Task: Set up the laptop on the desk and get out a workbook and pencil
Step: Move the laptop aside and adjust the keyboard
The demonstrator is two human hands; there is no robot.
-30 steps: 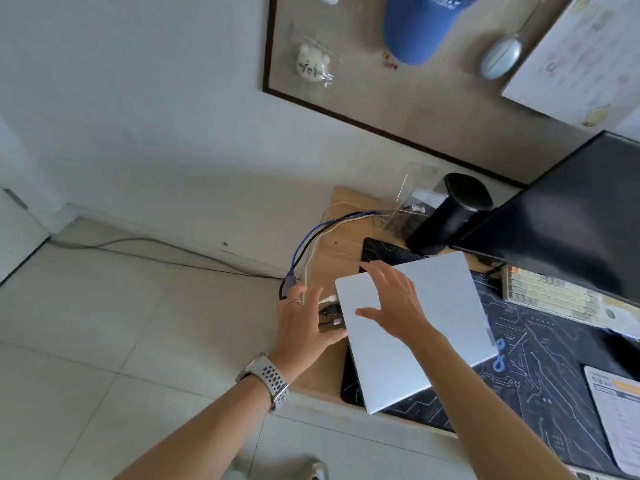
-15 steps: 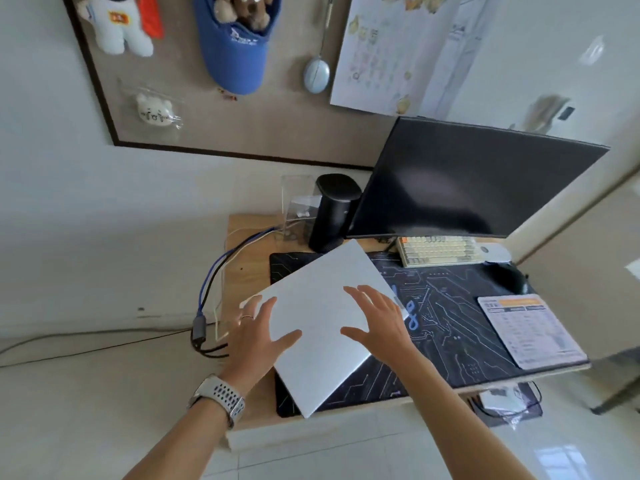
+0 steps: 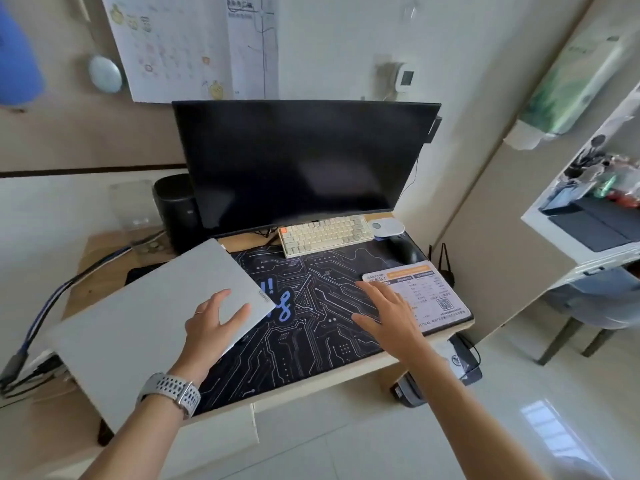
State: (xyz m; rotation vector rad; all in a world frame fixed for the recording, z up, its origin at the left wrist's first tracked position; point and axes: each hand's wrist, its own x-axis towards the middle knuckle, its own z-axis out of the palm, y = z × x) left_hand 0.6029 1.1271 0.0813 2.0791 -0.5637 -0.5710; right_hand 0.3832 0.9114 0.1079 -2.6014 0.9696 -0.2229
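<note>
1 laptop point(image 3: 149, 327), 2 hands point(image 3: 211, 327)

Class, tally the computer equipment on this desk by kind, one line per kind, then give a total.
Laptop: 1
Monitor: 1
Keyboard: 1
Mouse: 1
Total: 4

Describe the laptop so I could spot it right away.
Start at the big dark monitor, then drop to the black circuit-patterned desk mat. The laptop lies closed across its left end, under the left hand: the only plain silver slab there.
</note>
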